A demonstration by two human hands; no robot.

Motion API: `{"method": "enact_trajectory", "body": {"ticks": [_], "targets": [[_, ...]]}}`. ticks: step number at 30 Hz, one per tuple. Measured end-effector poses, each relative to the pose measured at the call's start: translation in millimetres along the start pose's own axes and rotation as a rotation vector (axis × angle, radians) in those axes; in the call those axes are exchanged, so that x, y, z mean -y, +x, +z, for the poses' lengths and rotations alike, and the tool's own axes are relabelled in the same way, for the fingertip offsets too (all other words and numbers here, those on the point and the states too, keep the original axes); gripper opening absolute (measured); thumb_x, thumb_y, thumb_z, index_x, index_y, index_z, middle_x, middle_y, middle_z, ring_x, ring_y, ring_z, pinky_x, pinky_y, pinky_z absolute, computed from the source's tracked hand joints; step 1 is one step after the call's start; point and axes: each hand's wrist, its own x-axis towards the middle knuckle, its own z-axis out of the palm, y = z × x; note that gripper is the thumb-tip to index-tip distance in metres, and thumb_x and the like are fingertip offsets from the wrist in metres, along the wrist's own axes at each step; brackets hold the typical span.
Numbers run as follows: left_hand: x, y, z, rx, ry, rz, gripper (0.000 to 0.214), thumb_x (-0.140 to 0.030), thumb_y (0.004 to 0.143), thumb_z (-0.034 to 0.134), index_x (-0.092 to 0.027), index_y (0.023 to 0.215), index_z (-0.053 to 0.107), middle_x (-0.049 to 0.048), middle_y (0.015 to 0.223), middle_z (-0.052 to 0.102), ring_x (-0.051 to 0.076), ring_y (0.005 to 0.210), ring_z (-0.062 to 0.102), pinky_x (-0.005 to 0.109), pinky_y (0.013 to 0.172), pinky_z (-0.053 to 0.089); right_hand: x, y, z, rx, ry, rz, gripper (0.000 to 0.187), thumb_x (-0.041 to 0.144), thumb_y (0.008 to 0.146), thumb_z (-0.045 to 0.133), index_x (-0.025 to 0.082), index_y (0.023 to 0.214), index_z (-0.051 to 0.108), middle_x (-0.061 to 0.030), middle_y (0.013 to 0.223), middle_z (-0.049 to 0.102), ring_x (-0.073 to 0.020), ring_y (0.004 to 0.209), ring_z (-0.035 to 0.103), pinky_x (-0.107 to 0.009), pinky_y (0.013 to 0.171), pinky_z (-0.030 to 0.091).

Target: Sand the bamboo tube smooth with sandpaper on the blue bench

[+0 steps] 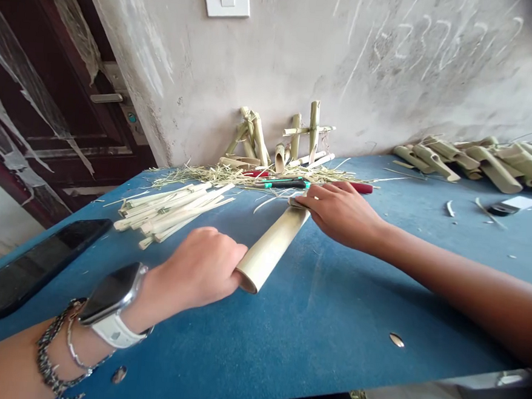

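A pale bamboo tube [274, 245] lies slantwise on the blue table, its hollow near end facing me. My left hand [204, 265] is closed on that near end, thumb side against the rim. At the far end, my right hand [338, 213] presses a small flat grey-beige piece [298, 203], which looks like folded sandpaper, onto the tube. Its fingers are closed over the piece and partly hide it. Just beyond lie a black and green cutter knife [285, 183] and a red-handled tool [361, 187], partly covered by my right hand.
Split bamboo sticks [174, 211] and a black phone [33, 268] lie at left. Behind are shavings [195, 174] and tied bamboo frames [314, 130] against the wall. Cut bamboo pieces [491, 166] and a black-and-white block [514, 206] are at right. The blue table's [255, 357] front edge is near.
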Motion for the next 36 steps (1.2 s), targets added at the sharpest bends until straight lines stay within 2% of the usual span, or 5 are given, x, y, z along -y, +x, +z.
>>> {"method": "enact_trajectory", "body": {"ticks": [7,15,22,29,36], "targets": [[2,1,2.8,0.127,-0.275,-0.09,0.031,-0.036,0.079,0.043,-0.019,0.058,0.058,0.0028,0.058,0.062,0.015,0.05,0.052,0.029,0.047,0.017,37,-10,-34,-0.127,0.441,-0.517,0.038,0.015,0.092,0.036,0.015,0.127,0.051,-0.0098,0.108,0.059,-0.0199,0.094,0.053,-0.032,0.079,0.044],[6,0,-2.8,0.222,-0.439,-0.126,0.031,-0.038,0.079,0.043,-0.019,0.056,0.052,-0.0024,0.05,0.052,0.011,0.043,0.043,0.026,0.043,0.021,-15,2,12,0.019,0.146,-0.052,0.047,0.001,0.084,0.039,0.019,0.124,0.055,-0.0076,0.1,0.062,-0.0222,0.092,0.057,-0.033,0.073,0.045],[8,1,-2.5,0.23,-0.418,-0.117,0.03,-0.038,0.078,0.042,-0.019,0.059,0.055,0.0,0.058,0.057,0.011,0.048,0.042,0.028,0.047,0.023,40,-10,-38,-0.118,0.356,-0.503,0.037,0.018,0.094,0.037,0.019,0.127,0.051,-0.0072,0.107,0.061,-0.0185,0.087,0.056,-0.029,0.069,0.046],[13,1,-1.2,0.298,-0.516,-0.163,0.031,-0.04,0.078,0.045,-0.018,0.056,0.05,-0.0011,0.054,0.052,0.011,0.048,0.043,0.027,0.045,0.023,-8,1,3,0.005,0.148,-0.089,0.043,0.003,0.085,0.042,0.018,0.123,0.056,-0.0076,0.099,0.062,-0.0214,0.091,0.057,-0.032,0.072,0.045],[14,2,0.0,0.274,-0.554,-0.161,0.025,-0.032,0.076,0.042,-0.019,0.062,0.057,0.0006,0.06,0.06,0.014,0.054,0.051,0.025,0.048,0.027,44,-14,-42,-0.162,0.316,-0.506,0.037,0.018,0.095,0.036,0.017,0.13,0.047,-0.0073,0.105,0.062,-0.0171,0.084,0.056,-0.027,0.062,0.044]]}}
